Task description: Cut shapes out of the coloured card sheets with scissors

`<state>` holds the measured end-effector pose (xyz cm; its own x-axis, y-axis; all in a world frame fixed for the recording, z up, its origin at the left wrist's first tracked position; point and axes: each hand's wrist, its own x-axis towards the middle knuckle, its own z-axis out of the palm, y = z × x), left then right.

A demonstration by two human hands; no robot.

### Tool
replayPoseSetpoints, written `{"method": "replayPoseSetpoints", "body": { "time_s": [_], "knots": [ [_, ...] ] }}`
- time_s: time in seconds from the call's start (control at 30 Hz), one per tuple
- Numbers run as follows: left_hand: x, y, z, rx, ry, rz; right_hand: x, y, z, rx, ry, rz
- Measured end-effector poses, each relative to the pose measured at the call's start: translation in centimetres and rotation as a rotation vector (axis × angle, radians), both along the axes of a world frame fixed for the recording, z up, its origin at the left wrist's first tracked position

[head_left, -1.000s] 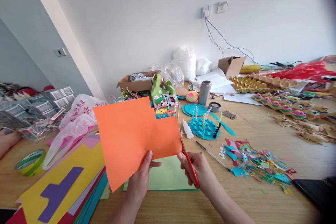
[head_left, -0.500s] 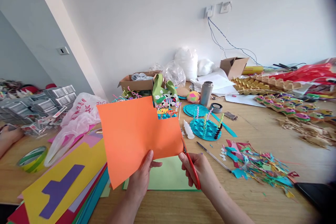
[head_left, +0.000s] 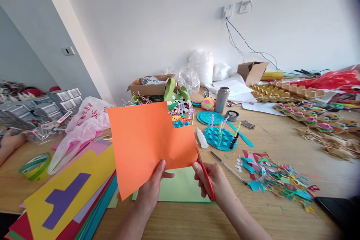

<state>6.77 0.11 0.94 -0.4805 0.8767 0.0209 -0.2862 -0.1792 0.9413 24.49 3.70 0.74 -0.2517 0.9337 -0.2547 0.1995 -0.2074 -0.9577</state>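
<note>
The left hand [head_left: 153, 187] pinched the lower edge of an orange sheet [head_left: 146, 146], thumb on the front and fingers curled behind it, and held it upright and tilted above the table [head_left: 281, 142]. The sheet had a square notch missing from its top right corner. The right hand [head_left: 213, 183] was closed round the red handles of scissors [head_left: 206, 178], just right of the left hand. Their tip met the sheet's lower right corner. How far the blades stood apart could not be made out.

Under both hands a green sheet [head_left: 182, 189] lay flat on the table. Left of the left hand sat a stack of coloured paper [head_left: 64, 191], yellow on top with a purple shape on it. Farther left were a plastic bag [head_left: 81, 127] and a tape roll [head_left: 35, 165]. Another person's hand [head_left: 9, 142] rested at the far left edge.

Right of the right hand lay a thin brush [head_left: 227, 167], and beyond it a heap of scraps [head_left: 270, 178]. Past the right hand, farther back, were a glue bottle [head_left: 201, 138], a teal disc [head_left: 219, 137] with beaded sticks standing in it, and a flask [head_left: 222, 100].
</note>
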Motion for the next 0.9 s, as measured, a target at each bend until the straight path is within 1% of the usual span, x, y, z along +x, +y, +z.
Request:
{"method": "replayPoseSetpoints", "body": {
  "time_s": [0.27,0.6,0.8,0.9],
  "knots": [
    [-0.1,0.1,-0.1,-0.001,-0.035,-0.021,-0.3,-0.2,0.7,-0.053,-0.022,-0.035],
    [-0.3,-0.1,-0.1,0.0,-0.029,-0.058,0.0,0.0,0.6,0.0,-0.023,0.005],
    [-0.5,0.1,-0.6,0.005,-0.029,-0.032,0.0,-0.2,1.3,0.002,-0.059,-0.002],
    [-0.4,0.0,-0.4,0.004,-0.039,-0.044,0.0,-0.2,1.5,-0.011,-0.062,-0.006]
  ]
}}
